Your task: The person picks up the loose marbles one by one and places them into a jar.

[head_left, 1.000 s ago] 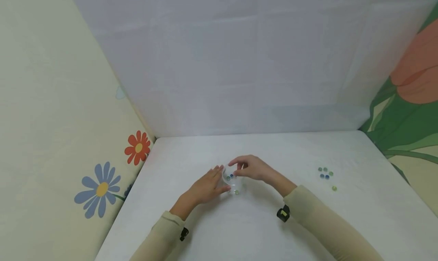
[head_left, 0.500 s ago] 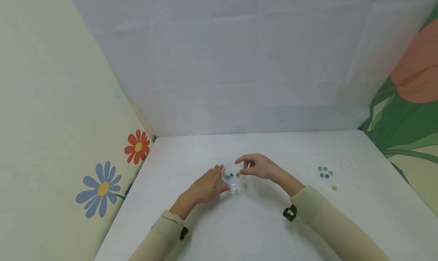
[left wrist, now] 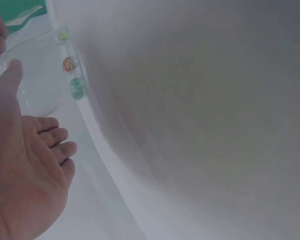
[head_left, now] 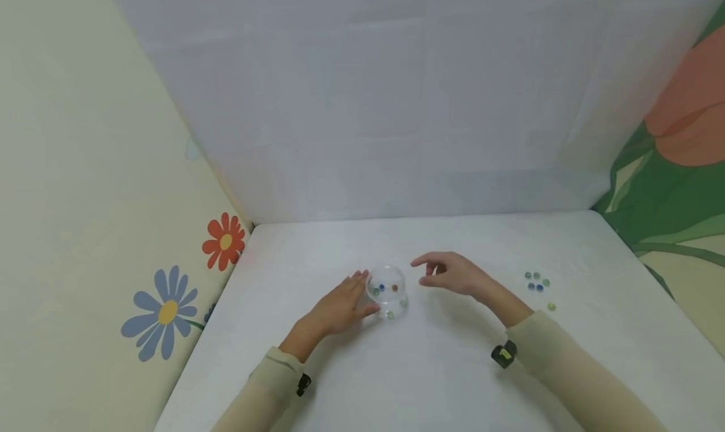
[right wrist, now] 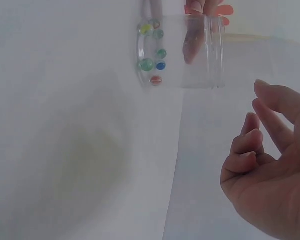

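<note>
A clear, wide-mouthed jar (right wrist: 214,75) stands upright on the white table. Several glass marbles lie on its bottom, among them a green marble (right wrist: 146,65), a blue marble (right wrist: 161,65) and a reddish marble (right wrist: 156,80). Along the jar's left side, in the head view, my left hand (head_left: 340,306) rests with straight, relaxed fingers and the thumb near the front; whether every finger touches the glass cannot be told. To the right of the jar, apart from it, my right hand (head_left: 453,274) hovers holding nothing, index finger and thumb extended and the others loosely bent.
On the white-covered table (head_left: 453,375), to the right, several marbles lie grouped, including a dark blue marble (head_left: 539,288). A yellow-green marble (head_left: 552,306) lies just in front of them. A white sheet (head_left: 362,104) hangs behind the table, with flower-patterned cloth at both sides.
My right hand has moved right, from over the jar's mouth to beside it, and a reddish marble now shows in the jar. My left hand has stayed at the jar.
</note>
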Demonstrator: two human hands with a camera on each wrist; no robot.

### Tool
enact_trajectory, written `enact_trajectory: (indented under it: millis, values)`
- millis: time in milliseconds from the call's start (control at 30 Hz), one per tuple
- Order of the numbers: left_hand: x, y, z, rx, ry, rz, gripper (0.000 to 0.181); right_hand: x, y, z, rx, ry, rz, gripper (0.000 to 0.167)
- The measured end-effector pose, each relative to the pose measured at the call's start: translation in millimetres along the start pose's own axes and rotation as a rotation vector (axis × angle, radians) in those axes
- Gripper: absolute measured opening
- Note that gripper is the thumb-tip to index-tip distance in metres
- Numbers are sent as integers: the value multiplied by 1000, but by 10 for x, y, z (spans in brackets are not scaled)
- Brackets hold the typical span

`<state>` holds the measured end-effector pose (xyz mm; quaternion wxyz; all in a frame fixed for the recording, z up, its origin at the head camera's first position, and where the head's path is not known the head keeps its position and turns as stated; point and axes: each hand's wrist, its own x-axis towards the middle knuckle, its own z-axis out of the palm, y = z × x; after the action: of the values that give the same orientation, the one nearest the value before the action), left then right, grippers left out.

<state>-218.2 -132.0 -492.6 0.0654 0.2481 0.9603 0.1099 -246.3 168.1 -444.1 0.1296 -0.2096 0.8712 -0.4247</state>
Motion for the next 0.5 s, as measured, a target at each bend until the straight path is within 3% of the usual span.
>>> enact_trajectory:
  millis: [500]
  values:
    - [-20,6,-37,-32,12,14,85,-238,228,-157,-4,41,52,41]
